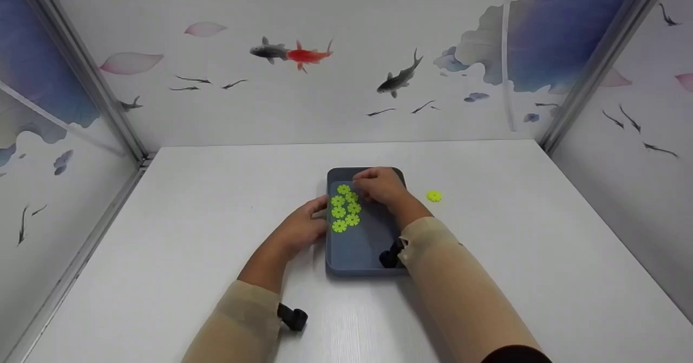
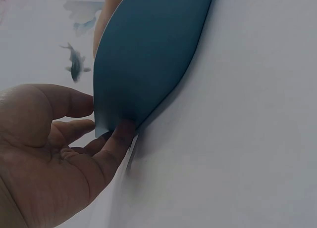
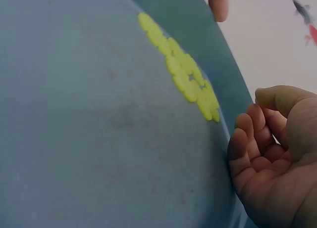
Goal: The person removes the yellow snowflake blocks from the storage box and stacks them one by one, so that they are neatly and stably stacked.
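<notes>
A grey-blue rectangular tray [image 1: 357, 252] lies on the table, with several yellow-green flower-shaped discs [image 1: 338, 212] grouped along its left side. The left hand [image 1: 301, 226] touches the tray's left outer wall; in the left wrist view its fingertips rest against the wall [image 2: 148, 50], not wrapped around it. Over the tray's far part is the right hand [image 1: 381, 187], just right of the farthest discs. Its fingers are curled and thumb and index tips come close together in the right wrist view [image 3: 272, 159], with nothing visible between them.
One more yellow-green disc [image 1: 434, 196] lies on the white table [image 1: 487, 233], right of the tray. A black strap-mounted camera [image 1: 293, 317] sits on the left wrist, another [image 1: 390, 257] on the right. Panels printed with fish [image 1: 308, 55] enclose the back and sides.
</notes>
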Demonstrator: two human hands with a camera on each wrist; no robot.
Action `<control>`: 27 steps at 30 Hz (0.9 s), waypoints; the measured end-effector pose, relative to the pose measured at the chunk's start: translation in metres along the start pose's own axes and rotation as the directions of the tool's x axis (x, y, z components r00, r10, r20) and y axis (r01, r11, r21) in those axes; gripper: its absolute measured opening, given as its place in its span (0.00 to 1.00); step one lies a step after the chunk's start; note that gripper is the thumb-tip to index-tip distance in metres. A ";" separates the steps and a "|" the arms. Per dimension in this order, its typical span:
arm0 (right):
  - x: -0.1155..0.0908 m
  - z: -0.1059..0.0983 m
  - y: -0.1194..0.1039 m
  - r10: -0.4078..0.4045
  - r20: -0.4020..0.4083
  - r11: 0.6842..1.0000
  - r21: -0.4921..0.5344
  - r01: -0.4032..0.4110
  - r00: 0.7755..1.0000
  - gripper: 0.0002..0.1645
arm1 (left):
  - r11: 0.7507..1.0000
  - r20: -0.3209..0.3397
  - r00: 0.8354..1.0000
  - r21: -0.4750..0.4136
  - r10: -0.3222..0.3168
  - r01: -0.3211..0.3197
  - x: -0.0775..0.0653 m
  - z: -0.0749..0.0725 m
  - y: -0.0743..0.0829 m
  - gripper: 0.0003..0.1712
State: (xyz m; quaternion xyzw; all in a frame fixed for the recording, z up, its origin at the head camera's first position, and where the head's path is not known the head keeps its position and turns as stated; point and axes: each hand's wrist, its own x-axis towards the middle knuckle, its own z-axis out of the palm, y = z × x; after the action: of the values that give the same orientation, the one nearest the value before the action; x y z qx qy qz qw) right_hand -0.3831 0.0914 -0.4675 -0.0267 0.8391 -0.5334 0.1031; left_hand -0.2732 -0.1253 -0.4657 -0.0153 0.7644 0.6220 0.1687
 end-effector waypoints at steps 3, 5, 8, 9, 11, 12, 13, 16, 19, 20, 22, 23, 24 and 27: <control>0.000 0.003 0.003 -0.028 0.028 0.998 -0.061 0.029 0.999 0.16 | 1.000 0.002 1.000 0.005 0.004 -0.004 0.000 -0.001 -0.001 0.46; -0.001 0.004 0.005 -0.048 0.039 0.995 -0.090 0.051 0.998 0.16 | 1.000 0.006 1.000 0.006 0.008 -0.008 0.000 -0.001 -0.002 0.46; -0.001 0.005 0.007 -0.065 0.053 0.991 -0.111 0.071 0.996 0.16 | 1.000 0.013 1.000 -0.002 0.013 -0.013 0.000 -0.002 -0.001 0.46; 0.000 0.006 0.007 -0.069 0.054 0.991 -0.115 0.074 0.996 0.16 | 1.000 0.013 1.000 -0.003 0.015 -0.015 0.000 -0.002 -0.001 0.46; 0.001 0.006 0.009 -0.071 0.058 0.990 -0.119 0.078 0.996 0.16 | 1.000 0.011 1.000 -0.002 0.017 -0.017 -0.001 -0.002 -0.001 0.46; 0.001 0.006 0.010 -0.071 0.059 0.990 -0.117 0.078 0.996 0.16 | 1.000 0.010 1.000 -0.002 0.016 -0.016 -0.001 -0.002 -0.002 0.46; 0.001 0.006 0.010 -0.070 0.060 0.991 -0.114 0.077 0.996 0.16 | 1.000 0.009 1.000 -0.004 0.016 -0.016 -0.001 -0.002 -0.002 0.46; 0.002 0.005 0.012 -0.069 0.065 0.992 -0.103 0.076 0.995 0.18 | 1.000 0.013 1.000 -0.002 0.019 -0.019 0.001 -0.001 -0.003 0.46; 0.002 0.004 0.014 -0.063 0.072 0.992 -0.100 0.070 0.995 0.20 | 1.000 0.014 1.000 0.000 0.023 -0.023 0.002 0.000 -0.004 0.45; 0.003 0.004 0.014 -0.063 0.074 0.992 -0.104 0.070 0.995 0.20 | 1.000 0.016 1.000 0.001 0.025 -0.025 0.003 0.000 -0.004 0.45; 0.002 0.003 0.014 -0.059 0.076 0.991 -0.117 0.068 0.995 0.20 | 1.000 0.014 1.000 0.006 0.023 -0.023 0.003 0.000 -0.004 0.45; 0.002 0.003 0.013 -0.059 0.078 0.990 -0.125 0.068 0.995 0.20 | 1.000 0.014 1.000 0.005 0.022 -0.022 0.003 0.000 -0.005 0.45; 0.002 0.003 0.013 -0.058 0.080 0.989 -0.133 0.068 0.995 0.20 | 1.000 0.014 1.000 0.003 0.022 -0.022 0.003 0.000 -0.004 0.45; 0.002 0.003 0.012 -0.057 0.082 0.985 -0.159 0.070 0.995 0.20 | 1.000 0.016 1.000 0.001 0.027 -0.027 0.002 -0.001 -0.005 0.45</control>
State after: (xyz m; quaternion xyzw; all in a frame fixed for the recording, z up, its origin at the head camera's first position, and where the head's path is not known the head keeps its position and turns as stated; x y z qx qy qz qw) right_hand -0.3832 0.0936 -0.4796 -0.0823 0.8738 -0.4652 0.1156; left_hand -0.2747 -0.1269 -0.4706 0.0002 0.7635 0.6239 0.1665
